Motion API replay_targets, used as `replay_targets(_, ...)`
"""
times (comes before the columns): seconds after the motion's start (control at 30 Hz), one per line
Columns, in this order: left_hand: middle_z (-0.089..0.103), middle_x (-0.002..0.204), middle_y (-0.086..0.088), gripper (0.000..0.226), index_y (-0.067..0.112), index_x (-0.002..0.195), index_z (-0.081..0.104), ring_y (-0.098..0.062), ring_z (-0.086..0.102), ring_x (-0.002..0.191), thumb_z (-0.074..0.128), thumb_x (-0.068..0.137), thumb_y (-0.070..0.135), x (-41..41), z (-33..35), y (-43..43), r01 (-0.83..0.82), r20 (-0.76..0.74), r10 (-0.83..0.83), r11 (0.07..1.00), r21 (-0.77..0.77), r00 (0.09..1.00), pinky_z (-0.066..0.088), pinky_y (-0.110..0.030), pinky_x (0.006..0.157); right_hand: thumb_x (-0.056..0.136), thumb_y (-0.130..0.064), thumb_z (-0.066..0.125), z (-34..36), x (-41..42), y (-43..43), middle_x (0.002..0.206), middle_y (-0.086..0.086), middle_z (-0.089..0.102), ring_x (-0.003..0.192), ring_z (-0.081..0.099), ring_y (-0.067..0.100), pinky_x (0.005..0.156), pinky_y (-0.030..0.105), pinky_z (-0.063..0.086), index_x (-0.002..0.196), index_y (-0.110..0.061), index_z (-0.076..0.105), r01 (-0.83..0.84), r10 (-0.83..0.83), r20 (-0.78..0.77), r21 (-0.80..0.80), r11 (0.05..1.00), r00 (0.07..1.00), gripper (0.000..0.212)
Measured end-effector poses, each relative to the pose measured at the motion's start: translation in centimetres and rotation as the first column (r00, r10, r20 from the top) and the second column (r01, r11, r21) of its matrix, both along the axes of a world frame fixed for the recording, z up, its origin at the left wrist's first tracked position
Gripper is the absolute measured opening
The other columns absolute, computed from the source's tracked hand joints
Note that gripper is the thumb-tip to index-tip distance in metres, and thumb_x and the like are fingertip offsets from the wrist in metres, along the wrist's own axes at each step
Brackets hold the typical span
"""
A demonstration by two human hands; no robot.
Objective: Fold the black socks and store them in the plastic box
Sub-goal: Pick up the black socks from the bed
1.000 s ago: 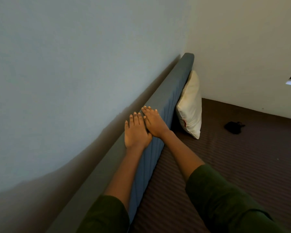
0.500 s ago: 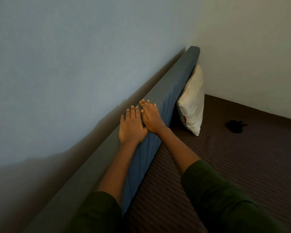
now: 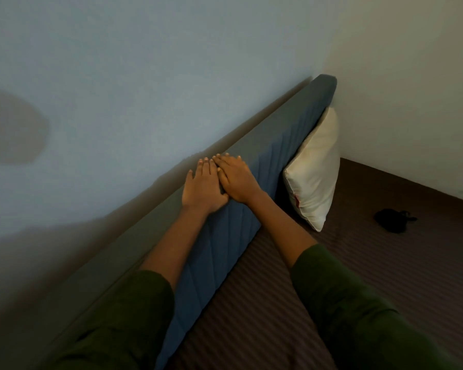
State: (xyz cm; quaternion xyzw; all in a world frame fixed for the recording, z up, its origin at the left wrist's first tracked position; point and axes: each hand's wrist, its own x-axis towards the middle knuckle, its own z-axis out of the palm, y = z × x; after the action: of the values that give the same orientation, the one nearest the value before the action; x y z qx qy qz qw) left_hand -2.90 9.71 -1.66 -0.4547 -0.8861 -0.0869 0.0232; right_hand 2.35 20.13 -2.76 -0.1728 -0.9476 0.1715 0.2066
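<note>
A small dark bundle, the black socks (image 3: 392,219), lies on the brown striped bed cover (image 3: 372,276) at the right, far from both hands. My left hand (image 3: 202,186) rests flat on the top of the blue padded headboard (image 3: 284,145), fingers stretched out, holding nothing. Beside it, touching, my right hand (image 3: 237,178) lies flat on the same headboard edge, also holding nothing. No plastic box shows in the head view.
A cream pillow (image 3: 314,169) leans against the headboard at the bed's far corner. Pale walls (image 3: 145,76) rise behind the headboard and along the far side of the bed. Green sleeves cover both upper arms.
The view has swung left and slightly up, so the socks and pillow sit further right in the frame. Both hands stay flat on the headboard.
</note>
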Motion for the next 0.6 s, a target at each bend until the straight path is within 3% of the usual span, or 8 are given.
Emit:
replay_targets(0.23,0.02,0.158,-0.012,0.092,0.006,0.15,0.014,-0.024,0.016,0.147,0.048,0.084,0.059,-0.3,0.4,7.0,-0.027,0.01,0.026,1.0,0.007,1.0,0.021,-0.042,0.119,0.102,-0.026,0.029,0.7,-0.4,8.6,0.156,0.007,0.027,0.146,0.018,0.024,0.119,0.044,0.007,0.147,-0.011,0.03,-0.034,0.031,0.169,0.013,0.999,0.985,0.047)
replay_targets(0.37,0.023,0.158,-0.009,0.1,0.009,0.151,0.017,-0.022,0.024,0.145,0.05,0.078,0.07,-0.6,0.5,7.8,-0.051,0.003,0.051,0.999,0.019,0.999,0.026,-0.039,0.115,0.1,-0.024,0.033,0.6,-1.4,12.8,0.153,0.009,0.033,0.145,0.023,0.025,0.118,0.044,0.009,0.144,-0.008,0.036,-0.06,0.054,0.136,0.038,0.997,0.989,0.047)
replay_targets(0.47,0.026,0.157,-0.006,0.1,0.014,0.151,0.018,-0.023,0.032,0.141,0.054,0.076,0.07,-0.5,1.0,8.1,-0.07,0.02,0.069,0.997,0.034,0.997,0.033,-0.039,0.11,0.095,-0.02,0.034,-0.8,-2.2,13.7,0.144,0.009,0.048,0.14,0.034,0.024,0.119,0.041,0.011,0.135,-0.006,0.049,-0.04,0.04,-0.067,0.004,0.999,0.997,0.045)
replay_targets(0.6,0.03,0.155,-0.001,0.103,0.02,0.151,0.02,-0.023,0.039,0.137,0.055,0.071,0.075,-0.8,0.4,8.2,-0.121,0.05,0.119,0.992,0.035,0.992,0.037,-0.041,0.107,0.085,-0.026,0.025,-3.9,-2.4,12.3,0.129,0.007,0.062,0.13,0.047,0.022,0.117,0.036,0.014,0.122,-0.009,0.062,0.03,-0.079,-0.398,-0.128,0.991,0.914,0.055)
